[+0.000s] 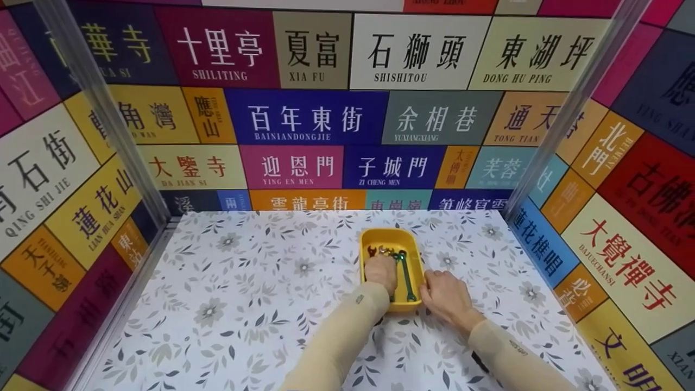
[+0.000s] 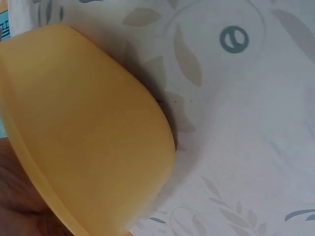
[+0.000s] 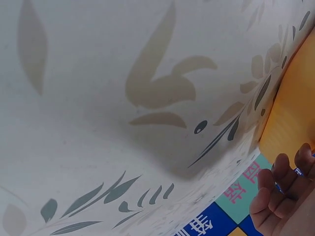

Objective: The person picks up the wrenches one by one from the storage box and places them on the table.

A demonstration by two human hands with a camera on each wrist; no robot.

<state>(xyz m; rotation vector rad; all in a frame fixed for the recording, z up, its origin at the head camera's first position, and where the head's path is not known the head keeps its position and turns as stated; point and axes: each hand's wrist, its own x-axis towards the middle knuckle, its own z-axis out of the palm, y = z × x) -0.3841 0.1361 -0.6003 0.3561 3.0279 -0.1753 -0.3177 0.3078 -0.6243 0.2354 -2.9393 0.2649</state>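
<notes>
A yellow plastic bin (image 1: 391, 232) stands on the table and holds several wrenches. A green wrench (image 1: 406, 274) lies lengthwise along its right side, and the heads of a red wrench (image 1: 372, 251) and a gold wrench (image 1: 386, 251) show at the far end. My left hand (image 1: 381, 271) reaches down into the bin over the wrenches; its fingertips are hidden. In the left wrist view the bin's wall (image 2: 93, 123) covers most of that hand (image 2: 19, 196). My right hand (image 1: 446, 296) is at the bin's right side, its fingers (image 3: 280, 167) loosely bent beside the wall.
A white cloth (image 1: 260, 315) with grey flowers and leaves covers the table. Colourful panels with Chinese lettering (image 1: 304, 117) rise behind it and along both sides, with clear corner strips (image 1: 570, 103) between them.
</notes>
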